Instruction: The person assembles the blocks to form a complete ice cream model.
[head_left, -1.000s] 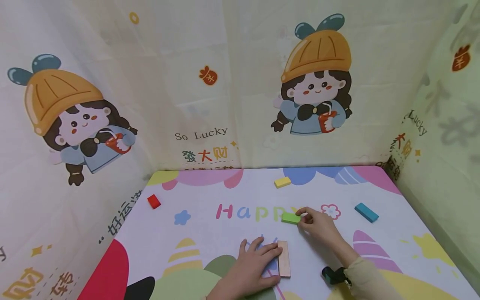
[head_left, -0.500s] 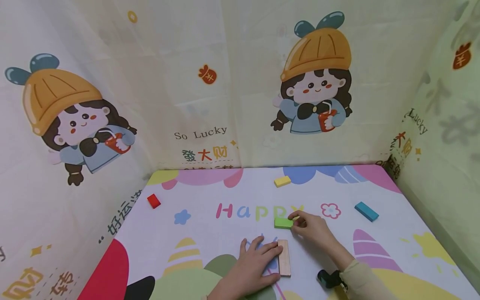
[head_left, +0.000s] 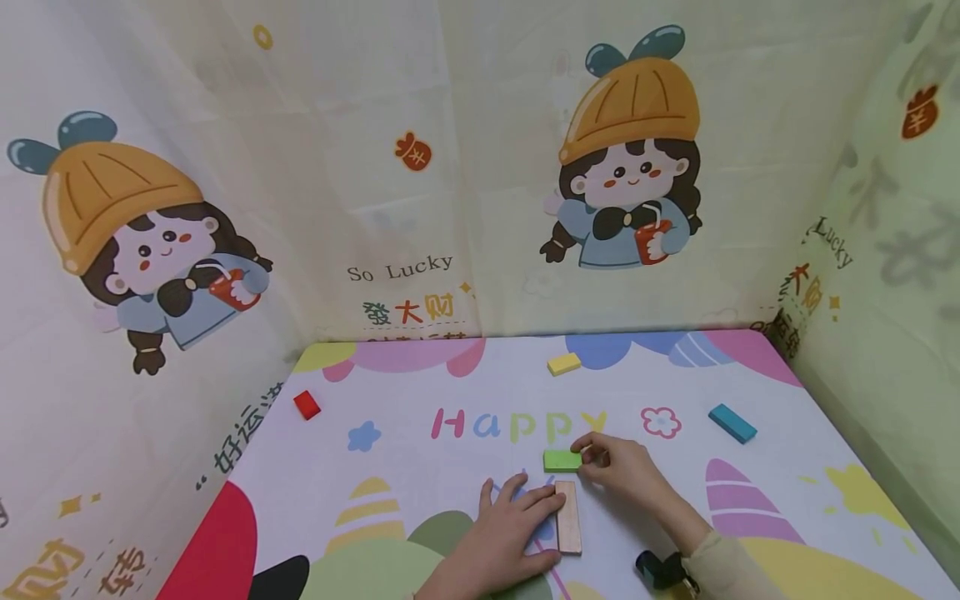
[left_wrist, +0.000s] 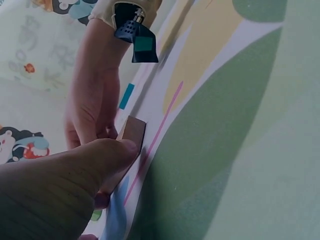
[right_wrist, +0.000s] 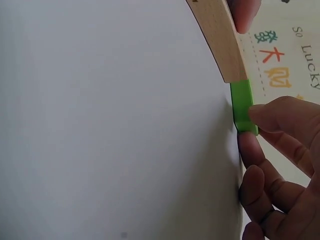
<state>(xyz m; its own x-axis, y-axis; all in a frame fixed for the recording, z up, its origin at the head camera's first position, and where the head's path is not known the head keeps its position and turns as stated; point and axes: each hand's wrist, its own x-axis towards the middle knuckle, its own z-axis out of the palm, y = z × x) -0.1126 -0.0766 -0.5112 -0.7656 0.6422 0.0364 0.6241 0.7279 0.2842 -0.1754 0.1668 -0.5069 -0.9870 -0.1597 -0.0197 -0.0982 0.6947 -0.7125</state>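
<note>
A plain wooden block [head_left: 568, 517] lies lengthwise on the printed tabletop. My left hand [head_left: 510, 533], fingers spread, rests beside it, with a fingertip and the thumb touching its left side. In the left wrist view the thumb [left_wrist: 112, 155] lies against the wooden block [left_wrist: 134, 131]. Just beyond its far end, my right hand [head_left: 618, 471] pinches the right end of a green block [head_left: 561, 461]. Seen from the right wrist, the green block [right_wrist: 242, 102] appears right by the wooden block's end [right_wrist: 227, 50]; whether they touch is unclear.
A yellow block [head_left: 564, 363] lies at the back, a red block [head_left: 307, 405] at the far left and a blue block [head_left: 732, 423] to the right. Printed cloth walls [head_left: 510, 208] enclose the table. A dark wrist device [head_left: 660, 571] sits by the right sleeve.
My right hand has drawn the green block left and nearer, from below the printed letters to the far end of the wooden block. The left hand and wooden block stay put.
</note>
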